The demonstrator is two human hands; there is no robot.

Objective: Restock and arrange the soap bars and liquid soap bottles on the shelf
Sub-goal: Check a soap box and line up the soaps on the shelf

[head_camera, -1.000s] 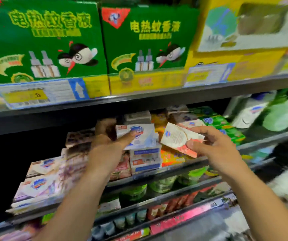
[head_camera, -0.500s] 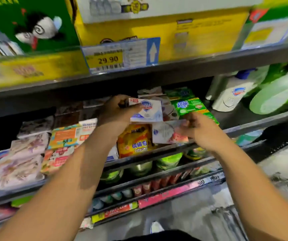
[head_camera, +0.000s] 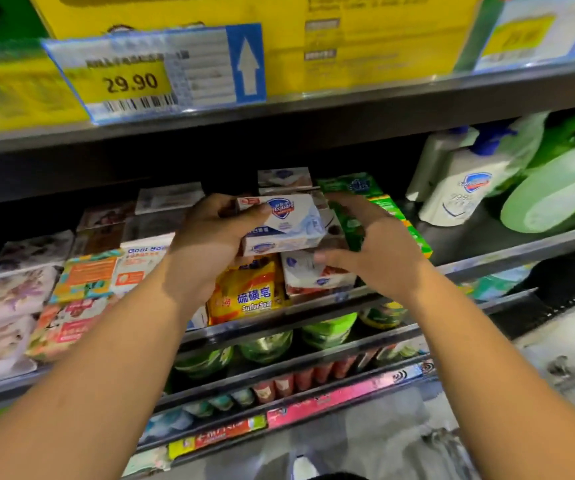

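Left hand [head_camera: 206,247]: curls round a white soap bar box [head_camera: 289,220], thumb across the top face and fingers beneath. It holds the box raised above the front row, label facing outward, probably so the brand side shows once it is set down.

Right hand [head_camera: 383,251]: spreads wide against the stack just beside that box. The thumb lies on a white-and-red soap bar box [head_camera: 314,277] resting at the front of the shelf [head_camera: 487,263], and the fingers reach up over the boxes behind. Whether it grips this box or merely steadies it cannot be told. The posture suggests squaring the pile so that the raised box has a level seat.

Surroundings: green soap boxes [head_camera: 355,185] stand touching the right fingers, forming the neighbouring column. A yellow sulfur soap pack [head_camera: 248,296] fronts the row below the left hand. Soap bars are grouped by brand in adjoining columns, faces forward. To the right, on the same shelf, a white liquid soap bottle [head_camera: 463,192] with a blue pump stands apart from the bars, with green refill pouches [head_camera: 556,192] beside it.
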